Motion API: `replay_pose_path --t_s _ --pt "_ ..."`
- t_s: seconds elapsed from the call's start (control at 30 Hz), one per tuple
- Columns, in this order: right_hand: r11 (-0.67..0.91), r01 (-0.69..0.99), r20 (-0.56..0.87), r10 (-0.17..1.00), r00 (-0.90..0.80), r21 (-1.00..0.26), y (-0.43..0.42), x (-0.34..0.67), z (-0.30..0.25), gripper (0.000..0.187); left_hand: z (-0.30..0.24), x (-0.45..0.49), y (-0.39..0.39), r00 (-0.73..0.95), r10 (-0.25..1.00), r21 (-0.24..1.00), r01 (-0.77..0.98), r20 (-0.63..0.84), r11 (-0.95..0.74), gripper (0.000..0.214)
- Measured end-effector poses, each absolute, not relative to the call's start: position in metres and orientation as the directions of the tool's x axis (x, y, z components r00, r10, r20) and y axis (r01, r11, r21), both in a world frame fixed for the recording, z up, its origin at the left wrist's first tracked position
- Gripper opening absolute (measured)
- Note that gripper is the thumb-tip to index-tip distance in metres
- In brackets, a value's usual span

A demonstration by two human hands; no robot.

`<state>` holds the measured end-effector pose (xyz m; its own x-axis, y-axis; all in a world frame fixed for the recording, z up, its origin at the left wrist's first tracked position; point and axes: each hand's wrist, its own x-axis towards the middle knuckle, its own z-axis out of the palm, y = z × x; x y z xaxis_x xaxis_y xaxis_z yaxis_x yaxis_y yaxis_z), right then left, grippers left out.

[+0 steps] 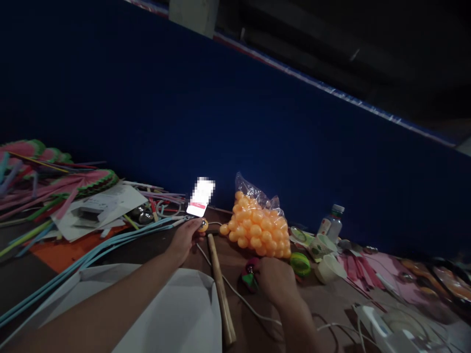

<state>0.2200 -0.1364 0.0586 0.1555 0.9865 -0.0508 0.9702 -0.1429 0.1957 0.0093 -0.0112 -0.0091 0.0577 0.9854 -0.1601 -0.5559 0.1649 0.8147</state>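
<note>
My left hand [184,240] reaches forward over the brown table [239,274] with its fingers closed around one orange ball [202,225], just below a lit phone screen [200,197]. My right hand [274,282] is curled on a small red and green item [249,274] on the table. A clear bag of orange balls [257,225] lies between and behind the two hands. A wooden stick [221,289] lies between my forearms.
Pink and green paper fans [55,171] and long blue strips [91,250] cover the left. White paper [176,309] lies under my left arm. A plastic bottle [331,223], green tape roll [300,263], white cups [327,267] and cables [253,309] sit right. A dark blue wall [221,122] stands behind.
</note>
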Motion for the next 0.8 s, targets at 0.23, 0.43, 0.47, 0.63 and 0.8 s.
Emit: replay_pose_path --t_s 0.23,0.43,0.47,0.63,0.8 --pt "-0.038 0.977 -0.123 0.99 0.065 0.209 -0.129 0.219 0.06 0.029 -0.007 0.01 -0.012 0.061 0.981 0.813 -0.552 -0.185 0.188 0.02" --pt "-0.014 0.993 -0.185 0.982 0.036 0.114 -0.122 0.223 0.061 0.028 -0.007 0.01 -0.013 0.074 0.983 0.826 -0.533 -0.168 0.182 0.022" --pt "-0.015 0.995 -0.191 0.981 0.035 0.101 -0.121 0.224 0.061 0.027 -0.007 0.01 -0.013 0.073 0.982 0.829 -0.528 -0.171 0.184 0.023" --pt "0.002 0.998 -0.186 0.983 0.01 0.065 -0.123 0.229 0.06 0.025 -0.008 0.01 -0.012 0.073 0.981 0.84 -0.508 -0.178 0.19 0.023" --pt "0.027 0.997 -0.174 0.985 -0.014 0.075 -0.122 0.228 0.059 0.023 -0.008 0.01 -0.012 0.077 0.981 0.837 -0.512 -0.177 0.192 0.023"
